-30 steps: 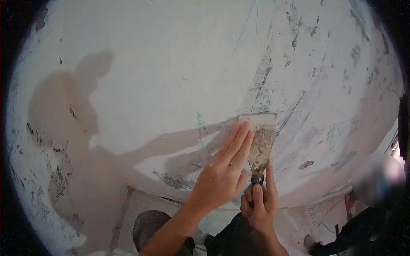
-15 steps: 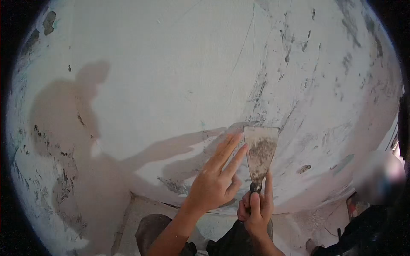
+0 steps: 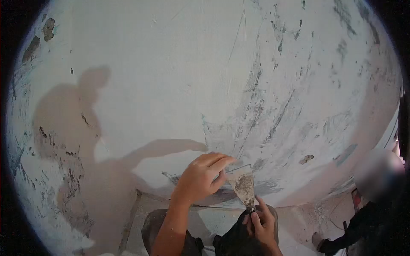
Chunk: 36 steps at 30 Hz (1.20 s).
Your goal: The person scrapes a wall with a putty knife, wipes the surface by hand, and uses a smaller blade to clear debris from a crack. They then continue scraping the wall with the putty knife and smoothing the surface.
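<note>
A putty knife (image 3: 244,187) with a wide metal blade, smeared grey and brown, points up toward the wall. My right hand (image 3: 262,224) is closed around its dark handle, low and in front of my legs. The thumb lies along the near side of the handle. At the blade's upper left corner is my left hand (image 3: 198,177), bent at the wrist, with fingers stretched toward the blade's top edge. Its thumb sits lower, beside the blade's left edge. Behind both hands stands the white wall (image 3: 149,102), marked with dark streaks and scratches.
Shadows of a person fall on the wall at left. Chipped patches (image 3: 49,30) show at the upper left, and a small hole (image 3: 306,159) at right. Another person in dark clothes (image 3: 363,226) is at the lower right. The floor (image 3: 299,217) meets the wall below my hands.
The putty knife and my right hand have dropped lower, with the blade tilting left. My left hand has moved down and left, its spread fingers now drawn together and bent toward the blade.
</note>
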{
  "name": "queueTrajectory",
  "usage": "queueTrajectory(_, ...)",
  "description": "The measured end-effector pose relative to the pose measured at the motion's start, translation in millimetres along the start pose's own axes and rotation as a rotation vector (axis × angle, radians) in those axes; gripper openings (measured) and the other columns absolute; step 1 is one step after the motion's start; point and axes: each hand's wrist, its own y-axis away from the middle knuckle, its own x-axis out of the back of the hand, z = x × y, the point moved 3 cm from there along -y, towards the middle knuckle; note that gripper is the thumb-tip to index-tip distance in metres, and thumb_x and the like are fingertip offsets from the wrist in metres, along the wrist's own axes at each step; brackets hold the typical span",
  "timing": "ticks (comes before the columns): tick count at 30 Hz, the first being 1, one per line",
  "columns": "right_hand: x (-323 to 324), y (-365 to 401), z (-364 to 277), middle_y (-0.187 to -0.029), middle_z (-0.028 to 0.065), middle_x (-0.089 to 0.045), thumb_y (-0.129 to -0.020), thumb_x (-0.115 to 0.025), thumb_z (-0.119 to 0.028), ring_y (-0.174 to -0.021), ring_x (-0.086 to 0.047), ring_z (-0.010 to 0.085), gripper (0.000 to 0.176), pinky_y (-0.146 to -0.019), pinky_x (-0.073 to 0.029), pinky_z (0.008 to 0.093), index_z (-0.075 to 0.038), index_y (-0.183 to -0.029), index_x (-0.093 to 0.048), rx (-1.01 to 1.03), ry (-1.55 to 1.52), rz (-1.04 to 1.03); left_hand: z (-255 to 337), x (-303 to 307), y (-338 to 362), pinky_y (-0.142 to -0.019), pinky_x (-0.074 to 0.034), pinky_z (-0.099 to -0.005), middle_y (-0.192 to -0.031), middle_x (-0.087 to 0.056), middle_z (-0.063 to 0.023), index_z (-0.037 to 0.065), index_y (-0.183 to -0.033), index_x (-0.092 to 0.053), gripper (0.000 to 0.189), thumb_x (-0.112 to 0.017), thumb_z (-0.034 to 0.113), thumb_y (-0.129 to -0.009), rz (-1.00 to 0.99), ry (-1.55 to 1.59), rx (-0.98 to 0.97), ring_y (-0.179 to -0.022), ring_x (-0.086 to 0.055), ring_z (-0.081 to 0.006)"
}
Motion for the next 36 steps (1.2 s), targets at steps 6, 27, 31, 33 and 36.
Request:
queueTrajectory(6, -5.4, -32.1, -38.3, -0.071, 0.0045, -0.057, -0.104, -0.045, -0.016, -0.053, -0.048, 0.009, 0.056, -0.049, -0.041, 0.024, -0.001, -0.153, -0.024, 0.099, -0.002, -0.037, 6.5, -8.7, -4.8, -0.092, -0.051, -0.0427, -0.128, -0.058, -0.011, 0.014, -0.127, -0.065, 0.05, -0.063, -0.001, -0.079, 0.052, -0.063, -0.053, -0.115, -0.056, -0.031)
queueTrajectory(27, -22.8, -56.1, -77.5, -0.078, 0.0071, -0.062, -0.095, -0.056, -0.005, -0.064, -0.053, 0.0112, 0.057, -0.064, -0.045, 0.0261, -0.007, -0.149, -0.038, 0.273, 0.4, -0.068, -2.9, 0.9, -6.8, -0.101, -0.048, -0.0441, -0.13, -0.048, -0.0108, 0.021, -0.134, -0.06, 0.068, -0.072, -0.004, -0.071, 0.206, -0.172, 0.109, -0.122, -0.051, -0.0316)
queueTrajectory(31, -23.1, -53.9, -87.1, -0.081, 0.0102, -0.064, -0.095, -0.054, -0.004, -0.065, -0.055, 0.0116, 0.055, -0.064, -0.046, 0.0259, -0.007, -0.149, -0.04, 0.202, 0.407, -0.069, -0.4, -0.3, -8.1, -0.104, -0.046, -0.0449, -0.132, -0.047, -0.0103, 0.018, -0.135, -0.059, 0.069, -0.073, -0.004, -0.07, 0.25, -0.286, 0.029, -0.122, -0.05, -0.0317)
queueTrajectory(33, -23.5, -56.0, -88.5, -0.08, 0.0107, -0.063, -0.096, -0.053, -0.004, -0.064, -0.053, 0.0105, 0.053, -0.062, -0.046, 0.0256, -0.007, -0.148, -0.041, 0.196, 0.389, -0.036, -0.7, -6.9, -7.6, -0.104, -0.045, -0.0452, -0.134, -0.046, -0.0102, 0.018, -0.135, -0.059, 0.069, -0.073, -0.004, -0.07, 0.245, -0.281, -0.004, -0.123, -0.049, -0.0319)
queueTrajectory(36, -25.1, -74.0, -84.9, -0.079, 0.0097, -0.063, -0.097, -0.053, -0.005, -0.062, -0.052, 0.0086, 0.052, -0.06, -0.045, 0.0254, -0.007, -0.148, -0.041, 0.366, 0.42, -0.027, 6.0, -17.0, -10.2, -0.104, -0.045, -0.0459, -0.136, -0.047, -0.0101, 0.016, -0.135, -0.059, 0.07, -0.073, -0.004, -0.07, 0.244, -0.24, -0.019, -0.124, -0.049, -0.0323)
